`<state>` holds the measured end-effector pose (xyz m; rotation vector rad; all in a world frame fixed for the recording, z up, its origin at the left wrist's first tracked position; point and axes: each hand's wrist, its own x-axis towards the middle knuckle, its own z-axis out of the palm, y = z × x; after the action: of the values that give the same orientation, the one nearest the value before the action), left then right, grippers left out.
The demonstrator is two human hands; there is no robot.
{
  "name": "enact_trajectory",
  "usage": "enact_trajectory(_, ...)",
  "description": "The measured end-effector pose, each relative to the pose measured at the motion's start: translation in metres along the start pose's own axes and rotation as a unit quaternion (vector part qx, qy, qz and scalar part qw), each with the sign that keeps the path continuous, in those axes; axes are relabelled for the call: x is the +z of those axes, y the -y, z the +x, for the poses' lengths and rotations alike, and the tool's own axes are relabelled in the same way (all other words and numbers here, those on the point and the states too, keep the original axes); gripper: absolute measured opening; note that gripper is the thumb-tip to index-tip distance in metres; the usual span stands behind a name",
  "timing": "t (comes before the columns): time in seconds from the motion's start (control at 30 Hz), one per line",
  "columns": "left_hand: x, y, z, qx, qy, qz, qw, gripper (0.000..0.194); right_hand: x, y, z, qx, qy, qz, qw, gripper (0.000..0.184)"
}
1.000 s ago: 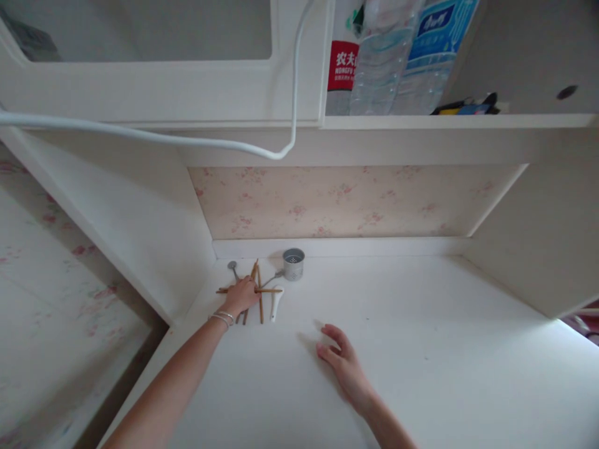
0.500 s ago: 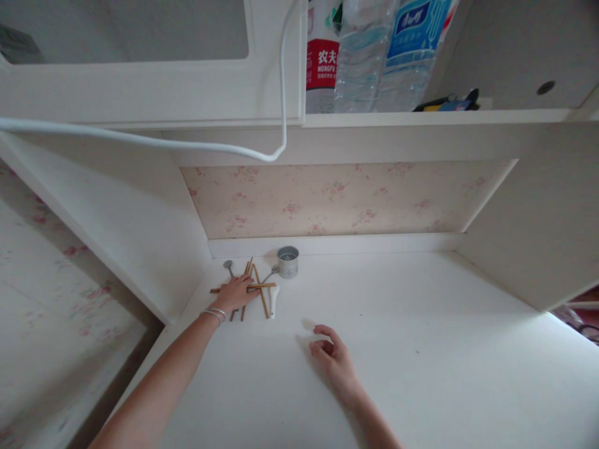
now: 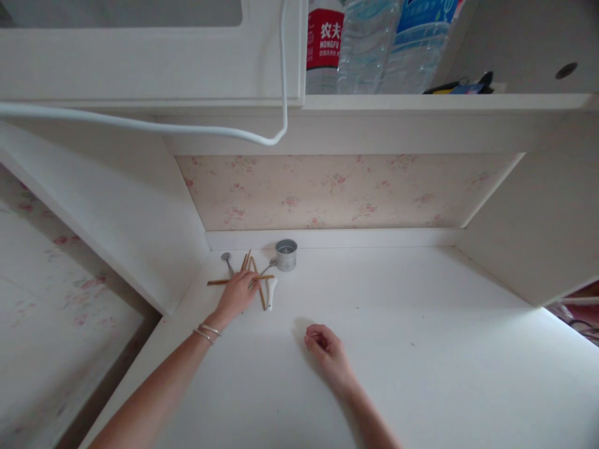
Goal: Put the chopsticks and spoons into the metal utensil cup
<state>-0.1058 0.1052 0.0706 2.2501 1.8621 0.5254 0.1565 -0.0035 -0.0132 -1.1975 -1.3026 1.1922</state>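
My left hand (image 3: 238,293) reaches to the far left corner of the white desk (image 3: 397,349) and lies over a loose pile of wooden chopsticks (image 3: 219,282), fingers curled onto them. A white spoon (image 3: 270,291) lies just right of the hand, and a metal spoon (image 3: 226,259) lies behind it. A small perforated metal cup (image 3: 286,254) stands upright by the back wall. My right hand (image 3: 327,352) rests on the desk nearer me, fingers curled in with nothing visible inside.
A shelf (image 3: 444,101) overhead carries water bottles (image 3: 365,43) and small dark items. A white cable (image 3: 140,125) droops across the upper left. Cabinet side walls close in on both sides, and floral wallpaper (image 3: 337,190) backs the desk.
My right hand has curled from spread fingers into a loose fist. My left hand has shifted over the chopsticks and moved them slightly. The view has tilted down a little.
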Motion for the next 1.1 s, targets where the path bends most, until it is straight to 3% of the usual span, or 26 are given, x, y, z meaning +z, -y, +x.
enact_trajectory(0.07,0.01,-0.024,-0.027,0.012,-0.001,-0.045,0.999,0.03,0.001,0.0,-0.001,-0.005,0.005,-0.017,1.0,0.036)
enact_trajectory(0.1,0.016,-0.037,-0.042,0.01,-0.003,-0.125,0.992,0.03,0.002,0.001,-0.002,-0.001,0.009,-0.023,1.0,0.035)
enact_trajectory(0.23,0.046,-0.086,-0.092,-0.029,0.092,-0.362,0.927,0.035,0.003,0.0,-0.008,0.019,0.009,-0.065,0.998,0.033)
enact_trajectory(0.37,0.069,-0.111,-0.11,-0.065,0.148,-0.435,0.886,0.044,0.003,-0.003,-0.012,-0.011,0.0,-0.108,0.994,0.025)
enact_trajectory(0.57,0.075,-0.113,-0.11,-0.07,0.16,-0.463,0.869,0.05,0.004,0.003,-0.013,-0.025,0.021,-0.12,0.992,0.021)
enact_trajectory(1.1,0.076,-0.11,-0.111,-0.063,0.164,-0.46,0.87,0.051,0.004,0.005,-0.013,-0.027,0.01,-0.143,0.989,0.021)
